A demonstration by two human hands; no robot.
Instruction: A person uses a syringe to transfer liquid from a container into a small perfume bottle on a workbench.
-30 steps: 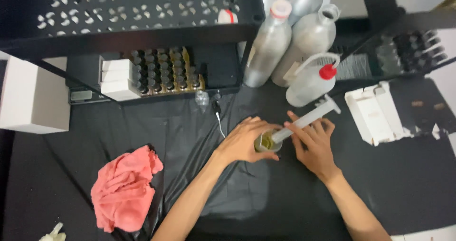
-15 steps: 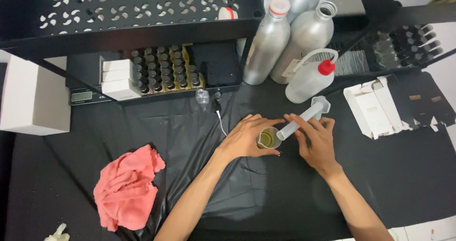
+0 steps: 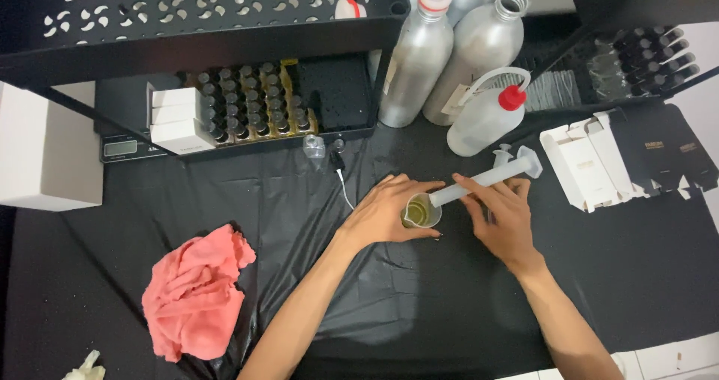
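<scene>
My left hand [image 3: 386,214] wraps around a small clear beaker [image 3: 421,213] with yellowish liquid, standing on the black table cover [image 3: 389,305]. My right hand [image 3: 503,217] grips a large plastic syringe [image 3: 490,175] that slants down to the left, its tip dipped into the beaker's mouth. The syringe's plunger end points up and to the right.
Two tall aluminium bottles [image 3: 416,58] and a squeeze bottle with a red cap [image 3: 487,115] stand behind the hands. A tray of small dark vials [image 3: 251,107] sits at the back left, white folded cartons [image 3: 588,166] at the right, a pink cloth [image 3: 196,290] at the front left.
The syringe has tilted slightly flatter with its tip staying in the beaker. Both hands hold nearly the same place.
</scene>
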